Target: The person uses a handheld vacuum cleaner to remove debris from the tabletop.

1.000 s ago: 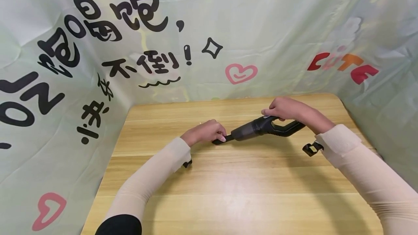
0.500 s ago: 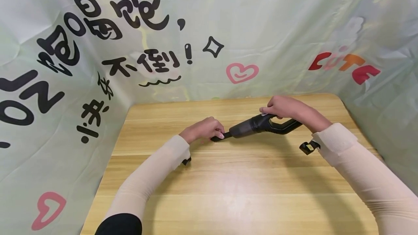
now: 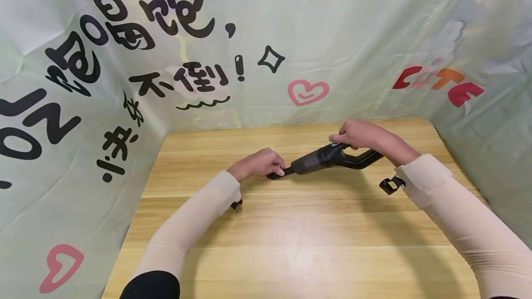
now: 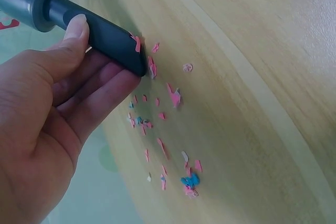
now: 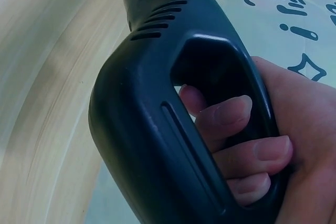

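Note:
A black handheld vacuum cleaner with a smoky dust cup slants over the table, its nozzle toward the left. My right hand grips its looped handle, fingers curled through the opening. Further left, my left hand pinches the flat crevice nozzle between thumb and fingers. Small pink scraps, with blue and white bits among them, lie scattered on the wood just past the nozzle's mouth. One pink shred hangs at the nozzle's edge. In the head view the left hand hides most of these scraps.
The wooden table has a rounded far right corner. A pale cloth backdrop with black lettering and pink hearts rises directly behind and along both sides. Each wrist carries a small black camera mount.
Both hands and the vacuum cleaner have shifted slightly away from the person and a little left. The hold on the nozzle and handle stays the same.

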`<state>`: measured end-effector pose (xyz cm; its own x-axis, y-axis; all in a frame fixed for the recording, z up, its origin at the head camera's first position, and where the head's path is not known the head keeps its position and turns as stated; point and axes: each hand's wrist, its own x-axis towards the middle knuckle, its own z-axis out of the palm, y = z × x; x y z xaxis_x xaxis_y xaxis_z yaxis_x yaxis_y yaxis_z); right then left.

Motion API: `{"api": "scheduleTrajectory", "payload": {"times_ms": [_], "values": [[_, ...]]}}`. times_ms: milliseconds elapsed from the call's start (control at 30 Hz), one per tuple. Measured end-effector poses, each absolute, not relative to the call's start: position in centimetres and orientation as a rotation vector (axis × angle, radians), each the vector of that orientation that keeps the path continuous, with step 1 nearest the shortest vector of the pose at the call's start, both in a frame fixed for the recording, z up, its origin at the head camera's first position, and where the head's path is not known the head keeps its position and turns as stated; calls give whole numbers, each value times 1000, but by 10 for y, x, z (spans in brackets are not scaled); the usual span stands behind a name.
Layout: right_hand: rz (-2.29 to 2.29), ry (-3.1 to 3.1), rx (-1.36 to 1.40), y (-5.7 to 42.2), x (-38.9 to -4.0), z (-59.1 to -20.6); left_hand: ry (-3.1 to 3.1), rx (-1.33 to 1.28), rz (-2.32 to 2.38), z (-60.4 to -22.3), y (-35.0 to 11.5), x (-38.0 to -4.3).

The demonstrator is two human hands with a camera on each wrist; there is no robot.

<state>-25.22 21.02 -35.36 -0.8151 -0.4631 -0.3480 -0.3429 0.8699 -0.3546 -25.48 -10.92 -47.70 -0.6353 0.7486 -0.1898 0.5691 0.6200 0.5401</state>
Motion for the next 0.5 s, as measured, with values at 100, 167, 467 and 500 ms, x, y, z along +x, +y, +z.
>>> {"api": "scheduleTrajectory", "payload": {"times_ms": [100,167,467,500], "values": [[-380,2610,-599,209,-253,-353,2453,1046,613,-477,-110,-255],[-375,2608,-601,208,-254,-354,2457,1045,604,-478,-112,-255],[-369,2607,-593,205,-258,-354,2475,1056,595,-481,-115,-257],[-367,2607,-592,205,-258,-354,2476,1053,601,-481,-116,-256]]}}
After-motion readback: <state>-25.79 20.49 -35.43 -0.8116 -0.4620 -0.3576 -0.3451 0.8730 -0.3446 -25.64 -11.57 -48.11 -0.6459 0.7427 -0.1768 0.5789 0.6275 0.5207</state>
